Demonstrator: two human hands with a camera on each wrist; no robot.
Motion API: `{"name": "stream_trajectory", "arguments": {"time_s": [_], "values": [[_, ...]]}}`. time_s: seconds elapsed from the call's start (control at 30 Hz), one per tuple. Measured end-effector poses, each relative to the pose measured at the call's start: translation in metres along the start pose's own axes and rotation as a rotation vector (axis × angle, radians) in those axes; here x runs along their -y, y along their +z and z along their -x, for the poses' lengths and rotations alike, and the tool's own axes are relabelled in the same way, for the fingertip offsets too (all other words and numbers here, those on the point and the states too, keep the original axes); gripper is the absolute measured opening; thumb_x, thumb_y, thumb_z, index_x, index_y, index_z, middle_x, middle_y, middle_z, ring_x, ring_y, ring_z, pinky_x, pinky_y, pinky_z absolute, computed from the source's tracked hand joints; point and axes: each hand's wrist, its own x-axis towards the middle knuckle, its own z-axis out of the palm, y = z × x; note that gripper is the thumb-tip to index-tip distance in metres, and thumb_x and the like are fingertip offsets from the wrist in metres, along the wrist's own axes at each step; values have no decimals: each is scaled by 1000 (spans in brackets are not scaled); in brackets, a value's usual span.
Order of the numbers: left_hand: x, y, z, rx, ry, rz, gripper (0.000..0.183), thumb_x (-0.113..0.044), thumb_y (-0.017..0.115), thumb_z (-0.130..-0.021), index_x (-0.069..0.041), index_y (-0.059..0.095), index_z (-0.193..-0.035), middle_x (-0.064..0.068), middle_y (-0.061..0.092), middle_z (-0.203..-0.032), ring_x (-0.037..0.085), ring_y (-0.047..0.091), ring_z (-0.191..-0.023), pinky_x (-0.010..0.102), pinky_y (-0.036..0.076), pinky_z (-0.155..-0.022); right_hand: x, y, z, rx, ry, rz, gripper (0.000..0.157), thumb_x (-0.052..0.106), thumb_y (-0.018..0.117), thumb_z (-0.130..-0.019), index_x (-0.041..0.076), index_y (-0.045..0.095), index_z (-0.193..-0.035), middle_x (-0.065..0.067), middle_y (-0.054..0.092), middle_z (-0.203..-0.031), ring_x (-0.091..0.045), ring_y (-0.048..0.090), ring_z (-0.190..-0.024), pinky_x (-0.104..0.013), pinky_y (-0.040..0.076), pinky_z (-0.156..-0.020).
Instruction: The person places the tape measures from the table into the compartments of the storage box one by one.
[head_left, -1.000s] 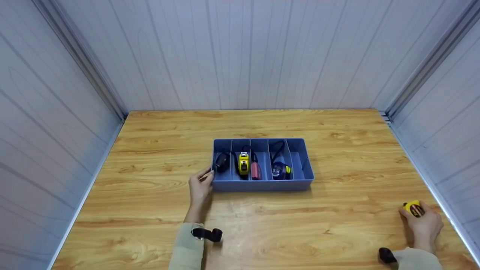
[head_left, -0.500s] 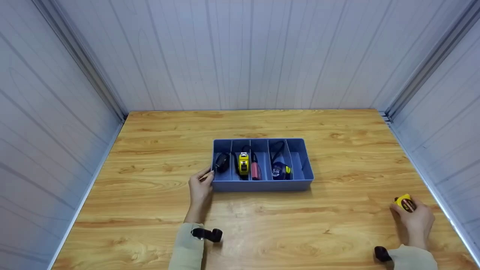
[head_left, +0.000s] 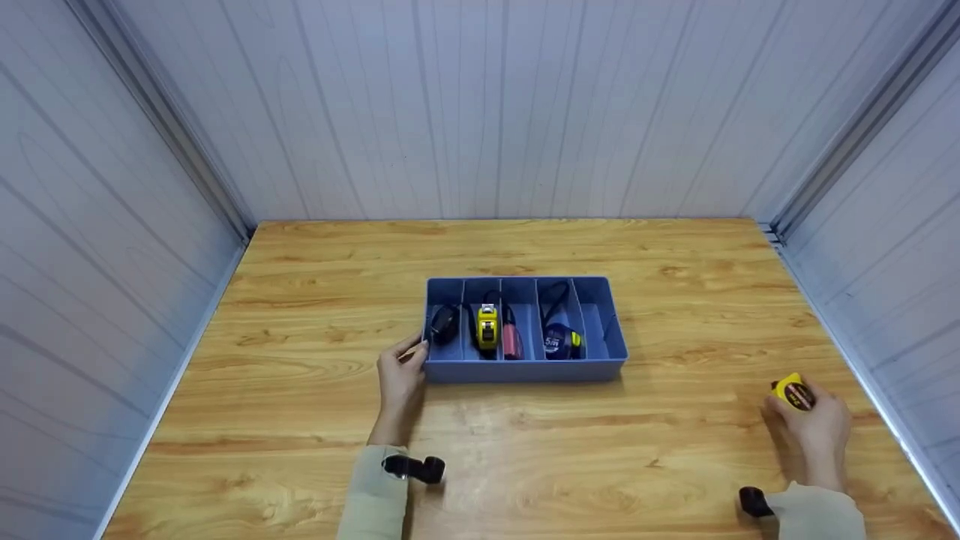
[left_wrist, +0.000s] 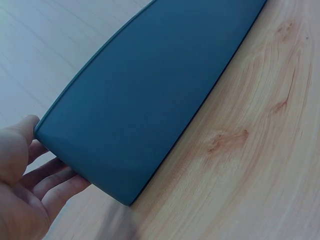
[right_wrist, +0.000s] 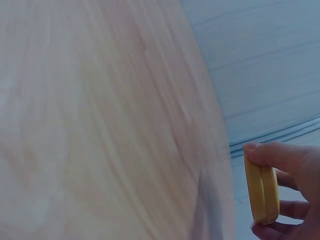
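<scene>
A blue divided box (head_left: 525, 371) lies mid-table, and my left hand (head_left: 400, 375) grips its left end. In the left wrist view the thumb is at the rim of the box (left_wrist: 145, 95), with the fingers against the short end wall. Inside, from the left, are a black rounded item (head_left: 445, 325), a yellow tape measure (head_left: 487, 330), a red item (head_left: 512, 341) and a dark blue tape measure (head_left: 559, 341). Far to the right, my right hand (head_left: 817, 424) pinches another yellow tape measure (head_left: 793, 391) between thumb and fingers; the right wrist view shows its narrow yellow edge.
The wood-grain table (head_left: 300, 420) is closed in by pale panels at the back (head_left: 495, 112), left and right. A metal strip (head_left: 862, 375) runs along the table's right edge, near my right hand. Black camera mounts (head_left: 420, 470) sit on both wrists.
My right hand has carried the yellow tape measure a short way left and farther from me across the table's right side. My left hand and the box have stayed in place.
</scene>
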Motion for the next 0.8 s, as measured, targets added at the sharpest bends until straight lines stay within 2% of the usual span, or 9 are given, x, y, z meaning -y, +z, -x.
{"name": "stream_trajectory", "arguments": {"time_s": [0.27,0.47,0.8], "values": [[1,-1,1,0,-8,2,28,2,57,-80,4,62,-107,18,64,-94,10,57,-73,18,45,-56,16,2,1,-8,-53,-16,65,25,63,-82,-6,34,-131,-39,37,-114,-50,36,-101,-56,30,-85],[-1,-1,1,0,-9,13,27,3,57,-81,4,62,-107,21,62,-96,11,55,-68,15,37,-43,28,4,1,-24,-117,-14,63,21,65,-81,-8,36,-130,-38,39,-115,-49,37,-102,-55,30,-85],[0,-1,0,14,-39,13,28,1,57,-82,3,61,-110,22,62,-98,15,57,-72,17,39,-45,46,9,1,16,-160,-19,64,23,64,-82,-5,35,-131,-38,37,-114,-49,37,-101,-56,31,-82]]}}
